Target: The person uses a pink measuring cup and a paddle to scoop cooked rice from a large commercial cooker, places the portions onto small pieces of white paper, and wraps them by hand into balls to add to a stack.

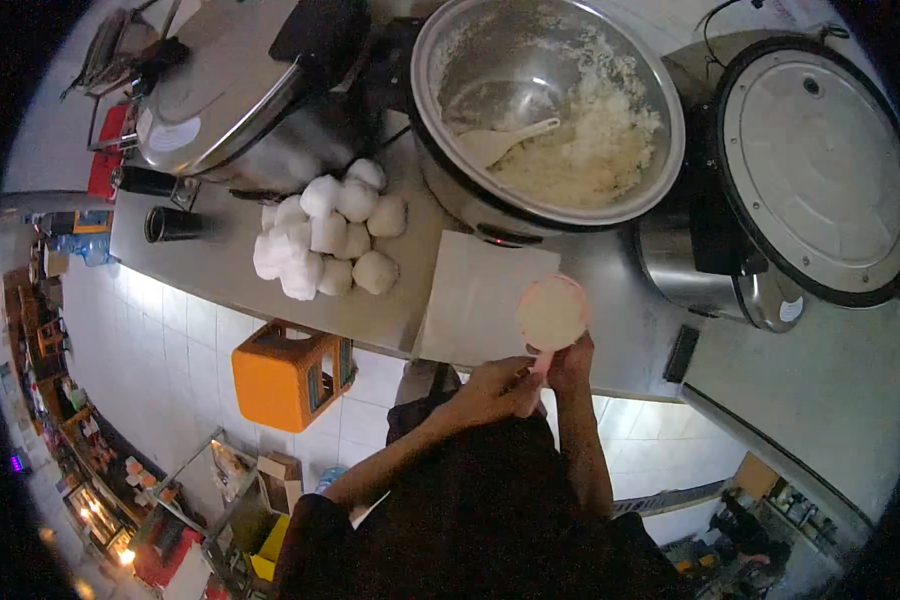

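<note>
A pink round scoop with a handle [542, 364] is held over the front of the steel counter, its bowl filled level with white rice [552, 312]. My left hand [498, 390] is closed round the handle. On the scoop's near right side, my right hand [572, 362] is closed against it, with its fingers partly hidden. Under and beside the scoop lies a pale flat sheet [480, 290]. Beyond it stands a large open rice cooker [548, 215], with loose cooked rice [610, 120] inside, mostly toward the right. A white rice paddle [495, 143] rests on that rice.
Several rounded white lumps [355, 240], like rice balls, are piled left of the sheet. Behind them stands a lidded steel cooker [280, 140]; a black cup [170, 225] is nearby. Another cooker with its lid [820, 170] raised stands right. An orange stool [285, 375] is below the counter.
</note>
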Demonstrator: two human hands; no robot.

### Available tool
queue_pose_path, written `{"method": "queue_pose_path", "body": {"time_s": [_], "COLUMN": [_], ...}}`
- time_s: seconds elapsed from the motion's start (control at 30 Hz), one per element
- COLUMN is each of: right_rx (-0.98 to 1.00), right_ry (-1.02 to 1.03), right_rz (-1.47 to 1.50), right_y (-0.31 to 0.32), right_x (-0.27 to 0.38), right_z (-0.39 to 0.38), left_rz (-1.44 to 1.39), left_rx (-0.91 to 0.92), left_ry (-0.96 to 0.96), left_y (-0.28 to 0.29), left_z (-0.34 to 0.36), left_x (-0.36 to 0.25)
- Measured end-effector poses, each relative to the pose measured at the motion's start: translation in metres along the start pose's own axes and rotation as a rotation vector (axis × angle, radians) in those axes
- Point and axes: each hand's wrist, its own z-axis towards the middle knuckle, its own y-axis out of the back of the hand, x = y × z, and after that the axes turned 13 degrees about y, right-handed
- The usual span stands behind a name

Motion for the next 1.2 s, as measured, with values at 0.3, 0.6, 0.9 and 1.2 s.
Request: {"method": "queue_pose_path", "body": {"time_s": [0.3, 0.6, 0.9, 1.2], "right_rx": [0.37, 0.259, 0.663, 0.291], "right_ry": [1.004, 1.526, 1.458, 0.5], "right_rz": [-1.959, -1.704, -1.946, -2.286], "right_y": [0.071, -0.14, -0.207, 0.051], "right_x": [-0.105, 0.016, 0.054, -0.073], "right_z": [0.021, 0.01, 0.1, -0.053], "left_rz": [0.422, 0.739, 0.665, 0.717], "left_rx": [-0.449, -0.442, -0.418, -0.171], "left_ry": [0.113, -0.046, -0.069, 0.197], "left_y": [0.051, 0.06, 0.081, 0.094], "left_z": [-0.015, 0.013, 0.056, 0.099], "left_x": [0.176, 0.218, 0.168, 0.217]}}
